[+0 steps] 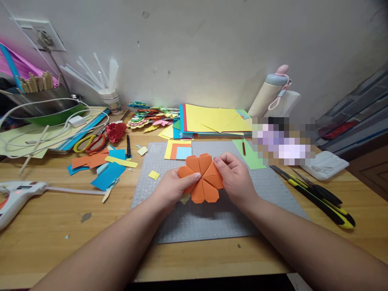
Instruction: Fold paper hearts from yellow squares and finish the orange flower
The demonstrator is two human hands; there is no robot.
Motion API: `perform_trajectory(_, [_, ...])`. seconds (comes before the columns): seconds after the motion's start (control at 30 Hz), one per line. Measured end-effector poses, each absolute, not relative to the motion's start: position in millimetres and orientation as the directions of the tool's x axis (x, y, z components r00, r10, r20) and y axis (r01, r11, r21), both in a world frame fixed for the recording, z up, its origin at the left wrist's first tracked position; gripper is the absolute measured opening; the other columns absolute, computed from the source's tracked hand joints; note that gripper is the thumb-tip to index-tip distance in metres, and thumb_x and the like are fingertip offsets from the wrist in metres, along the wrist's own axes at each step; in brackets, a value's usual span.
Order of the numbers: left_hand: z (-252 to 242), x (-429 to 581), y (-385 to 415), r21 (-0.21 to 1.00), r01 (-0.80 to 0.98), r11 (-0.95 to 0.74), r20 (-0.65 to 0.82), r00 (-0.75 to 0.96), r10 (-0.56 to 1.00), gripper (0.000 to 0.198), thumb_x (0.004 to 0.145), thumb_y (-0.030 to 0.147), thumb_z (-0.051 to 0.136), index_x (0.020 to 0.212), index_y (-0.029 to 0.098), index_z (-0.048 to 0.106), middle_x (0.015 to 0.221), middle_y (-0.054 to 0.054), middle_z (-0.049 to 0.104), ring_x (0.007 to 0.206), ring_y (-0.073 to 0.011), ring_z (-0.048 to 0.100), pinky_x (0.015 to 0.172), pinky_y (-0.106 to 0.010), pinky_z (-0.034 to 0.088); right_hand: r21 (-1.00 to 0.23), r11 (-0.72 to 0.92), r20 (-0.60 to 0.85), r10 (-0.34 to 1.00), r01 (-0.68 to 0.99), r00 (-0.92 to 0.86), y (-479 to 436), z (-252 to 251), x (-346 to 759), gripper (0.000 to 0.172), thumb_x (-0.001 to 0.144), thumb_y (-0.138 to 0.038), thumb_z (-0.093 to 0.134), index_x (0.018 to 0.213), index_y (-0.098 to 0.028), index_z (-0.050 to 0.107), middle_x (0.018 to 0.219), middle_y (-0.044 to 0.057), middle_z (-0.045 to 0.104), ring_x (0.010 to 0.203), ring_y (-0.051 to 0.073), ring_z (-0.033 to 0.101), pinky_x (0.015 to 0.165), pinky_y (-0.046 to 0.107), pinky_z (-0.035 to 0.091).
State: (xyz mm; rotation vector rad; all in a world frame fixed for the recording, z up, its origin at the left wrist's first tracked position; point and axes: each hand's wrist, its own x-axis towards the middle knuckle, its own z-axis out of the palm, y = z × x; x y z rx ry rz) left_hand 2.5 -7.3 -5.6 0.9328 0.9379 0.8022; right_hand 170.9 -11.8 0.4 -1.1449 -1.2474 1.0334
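An orange paper flower (202, 190) with several folded petals is held up over the grey cutting mat (224, 220). My left hand (169, 188) grips its left side, the thumb pressed flat near the flower's centre and the fingers hidden behind. At the upper right petal, my right hand (235, 178) pinches the edge between thumb and forefinger. Beyond the flower lie layered yellow, orange and light-blue paper squares (183, 152). A green paper sheet (256, 157) rests on the mat's far right with a small red pen-like tool (243, 148) on it.
Left are a hot glue gun (22, 198), coloured paper scraps (110, 173), scissors (91, 143) and a metal bowl of sticks (33, 99). A stack of coloured paper (212, 117) and a bottle (268, 93) stand behind. A yellow-black utility knife (318, 202) lies right.
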Motion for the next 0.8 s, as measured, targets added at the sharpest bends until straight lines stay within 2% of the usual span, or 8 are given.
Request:
perform_trajectory(0.4, [1.1, 3.4, -8.2, 0.916, -0.147, 0.372, -0.297, 0.373, 0.879, 0.028, 0.070, 0.035, 0.074, 0.089, 0.015, 0.070, 0.092, -0.010, 0.073, 0.083, -0.0214, 0.066, 0.077, -0.032, 0.049, -0.981, 0.194, 0.195, 0.975, 0.021, 0.104, -15.3, 0.7, 169.1, 0.030, 0.086, -0.040, 0.054, 0.066, -0.022, 0.042, 0.061, -0.004, 0.042, 0.054, 0.012, 0.038, 0.050, 0.025, 0.032])
perform_trajectory(0.8, [0.0, 2.7, -8.7, 0.917, -0.136, 0.375, -0.297, 0.398, 0.868, 0.028, 0.071, 0.036, 0.073, 0.089, 0.016, 0.069, 0.093, -0.010, 0.072, 0.082, -0.0227, 0.067, 0.076, -0.035, 0.049, -0.970, 0.224, 0.233, 0.967, 0.094, 0.099, -15.5, 2.0, 168.4, 0.031, 0.085, -0.040, 0.054, 0.064, -0.023, 0.040, 0.059, -0.004, 0.041, 0.052, 0.012, 0.037, 0.047, 0.026, 0.029])
